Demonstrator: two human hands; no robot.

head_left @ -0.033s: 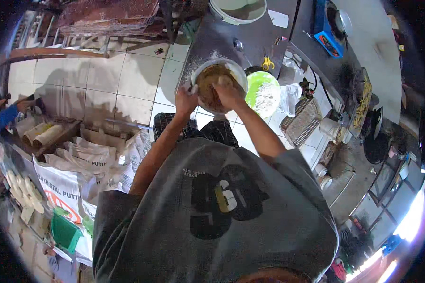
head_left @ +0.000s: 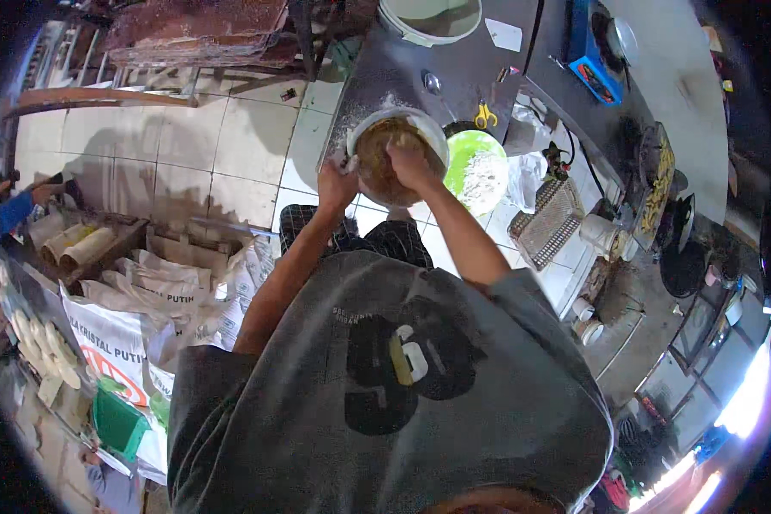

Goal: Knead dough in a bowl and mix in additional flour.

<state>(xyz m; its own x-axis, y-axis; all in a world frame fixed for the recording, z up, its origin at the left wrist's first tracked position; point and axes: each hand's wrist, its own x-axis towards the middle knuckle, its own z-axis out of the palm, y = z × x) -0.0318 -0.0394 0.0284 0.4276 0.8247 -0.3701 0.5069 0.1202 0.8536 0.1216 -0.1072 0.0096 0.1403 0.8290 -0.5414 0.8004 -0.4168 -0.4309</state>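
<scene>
A round white bowl (head_left: 435, 128) with a soft brown mixture (head_left: 375, 154) inside sits at the near edge of the dark table. My left hand (head_left: 338, 182) grips its left rim, thumb up and dusted with pale powder. Inside the bowl, my right hand (head_left: 409, 164) is closed with its curled fingers in the brown mixture; the fingertips are hidden. Just right of the bowl stands a bright green basin (head_left: 461, 161) holding white powder (head_left: 486, 182).
Beyond the bowl, the dark table (head_left: 377, 77) carries a spoon (head_left: 433, 82), yellow-handled scissors (head_left: 486, 115) and a large white bucket (head_left: 420, 38). Printed white sacks (head_left: 107, 330) stand at left. A perforated crate (head_left: 550, 223) lies at right. Another person's blue sleeve (head_left: 13, 212) shows far left.
My right hand has shifted slightly left within the bowl, and the mixture's surface looks different. My left hand stays at the rim.
</scene>
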